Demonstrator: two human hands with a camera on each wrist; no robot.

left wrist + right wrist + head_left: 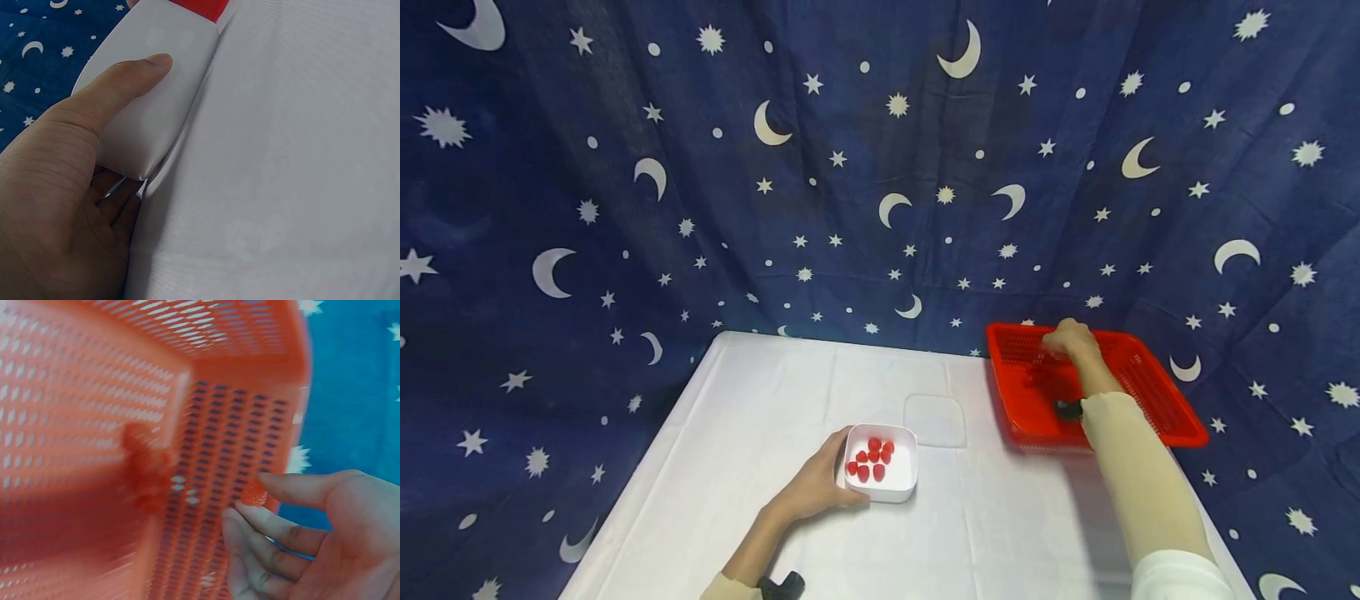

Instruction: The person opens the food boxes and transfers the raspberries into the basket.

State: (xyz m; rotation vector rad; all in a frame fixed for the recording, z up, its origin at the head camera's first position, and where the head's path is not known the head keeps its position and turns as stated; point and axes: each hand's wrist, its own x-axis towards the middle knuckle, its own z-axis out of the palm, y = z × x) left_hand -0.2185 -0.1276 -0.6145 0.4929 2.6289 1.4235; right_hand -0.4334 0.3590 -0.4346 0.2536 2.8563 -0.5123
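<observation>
From nine o'clock, the left hand (817, 486) grips a white box (883, 493) of red raspberries (874, 457). A clear lid (935, 422) lies just beside it at two o'clock, between box and red basket (1027, 408). There the right hand (1075, 342) pinches a single raspberry (254, 494). A starry curtain (850, 167) hangs at twelve.
</observation>
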